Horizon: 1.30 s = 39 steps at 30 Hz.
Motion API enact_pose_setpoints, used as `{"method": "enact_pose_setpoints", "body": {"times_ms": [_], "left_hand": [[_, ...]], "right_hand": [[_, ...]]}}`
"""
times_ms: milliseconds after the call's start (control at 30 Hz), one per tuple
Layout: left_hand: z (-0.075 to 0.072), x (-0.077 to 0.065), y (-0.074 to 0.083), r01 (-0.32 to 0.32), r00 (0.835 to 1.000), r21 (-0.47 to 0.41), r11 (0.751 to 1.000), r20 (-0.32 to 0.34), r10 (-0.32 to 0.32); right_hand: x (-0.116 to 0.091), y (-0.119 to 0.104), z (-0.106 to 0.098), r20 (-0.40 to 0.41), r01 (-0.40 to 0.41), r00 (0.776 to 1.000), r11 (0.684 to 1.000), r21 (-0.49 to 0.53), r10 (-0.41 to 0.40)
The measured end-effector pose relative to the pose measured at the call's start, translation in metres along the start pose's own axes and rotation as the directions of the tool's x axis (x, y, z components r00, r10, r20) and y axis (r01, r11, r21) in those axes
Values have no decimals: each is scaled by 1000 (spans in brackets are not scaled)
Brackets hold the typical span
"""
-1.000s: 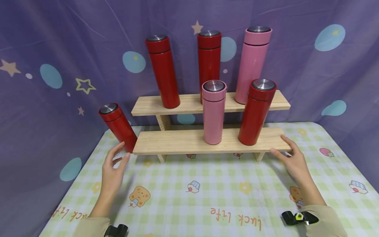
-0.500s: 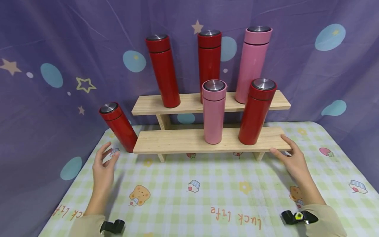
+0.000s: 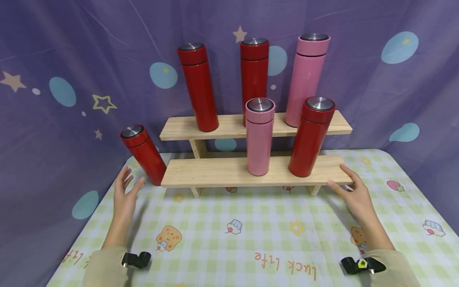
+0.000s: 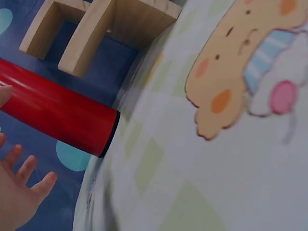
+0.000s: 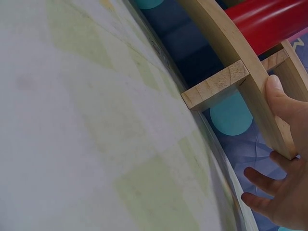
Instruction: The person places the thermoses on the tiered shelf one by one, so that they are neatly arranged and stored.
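A red thermos point(image 3: 147, 157) stands on the cloth at the left end of a two-tier wooden shelf point(image 3: 204, 171). Just short of it, my left hand point(image 3: 123, 197) is held with fingers spread, apart from the bottle; the left wrist view shows the bottle's base point(image 4: 91, 130) on the cloth. My right hand point(image 3: 356, 199) holds the right front corner of the lower board, thumb point(image 5: 275, 89) against its front edge and index finger at the end. On the lower board stand a pink thermos point(image 3: 259, 143) and another red thermos point(image 3: 310, 139).
The upper board point(image 3: 226, 123) carries two red thermoses, one at the left point(image 3: 199, 91) and one mid-board point(image 3: 254, 75), plus a pink thermos point(image 3: 308, 75). A checked tablecloth point(image 3: 265, 215) covers the table. A purple curtain point(image 3: 107, 48) hangs behind.
My left hand has let go of the red thermos at the left and drawn away to the left, its fingers spreading. The right hand has stayed on the shelf corner.
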<state>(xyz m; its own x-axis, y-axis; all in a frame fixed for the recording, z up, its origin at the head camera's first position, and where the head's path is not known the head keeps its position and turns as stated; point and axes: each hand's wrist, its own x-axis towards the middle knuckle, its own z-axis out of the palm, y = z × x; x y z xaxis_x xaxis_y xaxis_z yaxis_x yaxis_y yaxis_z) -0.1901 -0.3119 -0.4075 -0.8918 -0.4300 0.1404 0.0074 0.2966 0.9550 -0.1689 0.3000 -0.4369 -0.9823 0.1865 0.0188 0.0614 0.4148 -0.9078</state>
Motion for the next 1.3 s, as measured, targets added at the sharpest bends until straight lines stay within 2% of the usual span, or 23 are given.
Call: {"method": "enact_pose_setpoints", "body": {"times_ms": [133, 400, 533, 633, 767, 900, 1100, 1300], "left_hand": [[4, 9, -3, -11, 1000, -33, 999, 24, 12], [12, 27, -9, 13, 997, -64, 998, 74, -8], [15, 30, -10, -2, 996, -45, 999, 88, 6], [18, 25, 4, 4, 994, -40, 999, 106, 0], [21, 28, 10, 15, 989, -13, 1000, 144, -13], [23, 40, -4, -11, 986, 18, 1000, 167, 8], [28, 47, -4, -25, 984, 33, 999, 179, 19], [34, 51, -2, -20, 987, 44, 999, 158, 12]], "right_hand": [[0, 0, 0, 2, -4, 1000, 1000, -2, 4], [0, 1, 0, 2, -3, 1000, 1000, -2, 3], [0, 1, 0, 0, 6, 1000, 1000, 3, -6], [0, 1, -1, -5, 9, 1000, 1000, 3, -9], [0, 1, -1, -5, 6, 1000, 1000, -1, -6], [-1, 2, -1, -6, 16, 1000, 1000, -17, -17], [-2, 2, -1, -10, 23, 1000, 1000, -20, -23], [-1, 0, 0, -6, 24, 1000, 1000, -17, -24]]}}
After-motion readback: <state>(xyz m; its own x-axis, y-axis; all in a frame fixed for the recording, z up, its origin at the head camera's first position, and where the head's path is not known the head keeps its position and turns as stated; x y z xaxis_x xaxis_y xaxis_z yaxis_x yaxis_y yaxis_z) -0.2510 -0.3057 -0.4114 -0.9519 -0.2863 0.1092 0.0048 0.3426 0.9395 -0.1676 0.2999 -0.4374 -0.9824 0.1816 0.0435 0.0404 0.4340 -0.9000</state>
